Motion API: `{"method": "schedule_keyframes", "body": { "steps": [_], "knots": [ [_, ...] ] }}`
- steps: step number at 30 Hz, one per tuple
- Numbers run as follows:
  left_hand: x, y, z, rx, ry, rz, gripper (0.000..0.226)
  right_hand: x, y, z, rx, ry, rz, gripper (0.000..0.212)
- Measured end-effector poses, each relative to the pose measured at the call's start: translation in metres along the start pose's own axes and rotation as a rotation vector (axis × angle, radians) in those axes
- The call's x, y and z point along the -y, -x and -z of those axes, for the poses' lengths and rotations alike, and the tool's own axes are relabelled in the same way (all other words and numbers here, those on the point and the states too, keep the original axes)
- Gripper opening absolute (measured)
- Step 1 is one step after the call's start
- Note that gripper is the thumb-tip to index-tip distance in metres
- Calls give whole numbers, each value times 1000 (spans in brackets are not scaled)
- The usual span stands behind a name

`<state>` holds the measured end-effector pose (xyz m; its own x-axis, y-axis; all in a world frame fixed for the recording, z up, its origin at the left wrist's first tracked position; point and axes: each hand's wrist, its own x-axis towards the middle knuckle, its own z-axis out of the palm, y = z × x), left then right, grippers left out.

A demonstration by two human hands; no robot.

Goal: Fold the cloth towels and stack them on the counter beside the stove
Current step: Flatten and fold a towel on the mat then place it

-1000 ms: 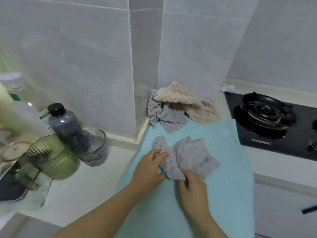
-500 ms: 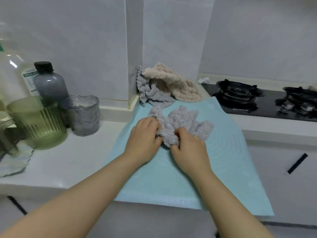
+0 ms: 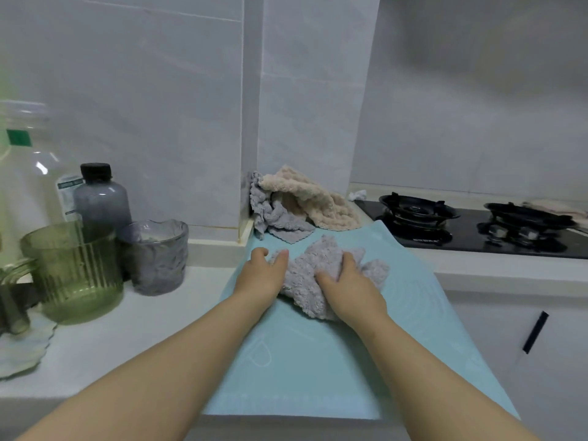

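A crumpled grey fluffy towel (image 3: 305, 281) lies on the light blue mat (image 3: 305, 361) on the counter beside the stove. My left hand (image 3: 259, 276) pinches the towel's left edge between thumb and fingers. On the towel's middle, my right hand (image 3: 348, 286) bunches the fabric between thumb and fingers. At the back, in the wall corner, a beige towel (image 3: 305, 198) is heaped over another grey towel (image 3: 273, 218), both unfolded.
The black gas stove (image 3: 477, 227) sits to the right of the mat. On the left stand a green ribbed glass (image 3: 73, 272), a grey glass (image 3: 156, 256), a dark bottle (image 3: 101, 198) and a clear bottle (image 3: 28, 173). A white cabinet door (image 3: 525, 345) is below the stove.
The view has lifted and pulled back. My hands have moved apart on the grey towel, the left to its left edge, the right onto its middle.
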<state>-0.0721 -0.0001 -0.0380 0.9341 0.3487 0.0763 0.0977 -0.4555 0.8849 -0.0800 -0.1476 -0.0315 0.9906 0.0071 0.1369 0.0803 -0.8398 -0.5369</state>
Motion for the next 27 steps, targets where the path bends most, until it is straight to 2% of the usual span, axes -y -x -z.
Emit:
{"method": "schedule_keyframes", "body": {
  "steps": [2,3,5,6,10,12,13,14,16,17,18,21,25,27],
  "knots": [
    [-5,-14,0,56,-21,101,68,6,-9,-1,33,168,-5,58],
    [-6,-20,-2,99,-87,104,69,6,-13,-2,58,214,12,49],
    [-11,-32,-6,127,-141,55,55,4,-22,-3,74,221,55,25],
    [-14,-39,-9,105,-78,14,48,4,-29,-2,48,192,68,15],
    [-25,-65,-12,-115,343,-234,34,12,-64,6,-236,-128,95,14],
    [-17,-75,-13,-122,442,-288,24,16,-79,4,-325,-290,132,13],
    [-12,-77,-14,-67,485,-255,14,14,-85,0,-326,-315,152,9],
    [-8,-78,-14,1,570,-199,13,11,-88,-6,-299,-313,165,7],
    [-4,-84,-13,102,751,-50,52,3,-95,-17,-214,-310,195,14],
    [-3,-85,-13,141,791,-9,62,0,-97,-18,-185,-365,202,11],
    [-4,-86,-14,181,787,18,60,0,-98,-17,-162,-449,208,7],
    [-9,-78,-20,244,674,-42,10,5,-97,-16,-51,-634,231,11],
    [-11,-76,-21,274,634,-114,28,16,-91,-15,87,-957,138,18],
    [-11,-73,-19,274,639,-132,35,18,-89,-11,90,-1045,105,19]
  ]
}}
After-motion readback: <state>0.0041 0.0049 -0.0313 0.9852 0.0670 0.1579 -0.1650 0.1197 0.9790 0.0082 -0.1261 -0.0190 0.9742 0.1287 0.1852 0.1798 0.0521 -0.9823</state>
